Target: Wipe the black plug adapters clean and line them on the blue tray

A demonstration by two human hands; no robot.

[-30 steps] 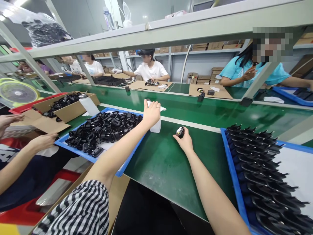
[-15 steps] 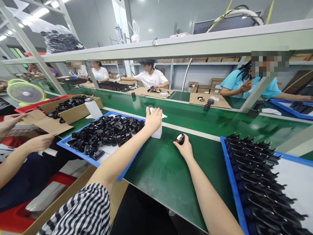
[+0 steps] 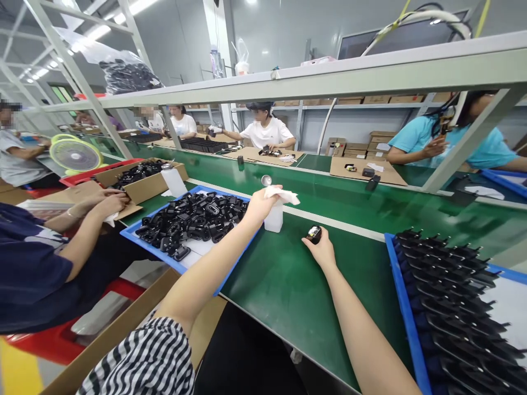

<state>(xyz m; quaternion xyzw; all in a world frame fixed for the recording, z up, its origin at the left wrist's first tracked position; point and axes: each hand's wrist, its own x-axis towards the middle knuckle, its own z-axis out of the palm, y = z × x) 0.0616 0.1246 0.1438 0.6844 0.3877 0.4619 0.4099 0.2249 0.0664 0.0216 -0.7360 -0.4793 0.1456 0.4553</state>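
My left hand point(image 3: 258, 205) is closed on a white cloth point(image 3: 282, 194), held just above a small white bottle point(image 3: 274, 218) with a metal cap point(image 3: 266, 180) that stands on the green belt point(image 3: 296, 274). My right hand point(image 3: 321, 249) rests on the belt to the right of the bottle, its fingers shut round a small black part point(image 3: 314, 234). A blue tray point(image 3: 164, 258) heaped with loose black parts lies left of my left hand. Another blue tray point(image 3: 401, 307) holds black parts laid in rows at my right.
A person in dark blue sits at my left, hands on a cardboard box point(image 3: 140, 186) of black parts beside another white bottle point(image 3: 173, 180). A fan point(image 3: 74, 154) stands far left. Several people work across the belt under a metal shelf rail point(image 3: 288, 82).
My left hand has lifted off the bottle top with the white cloth, baring the metal cap. The view has tilted up and swung left. My right hand has stayed put on the black part.
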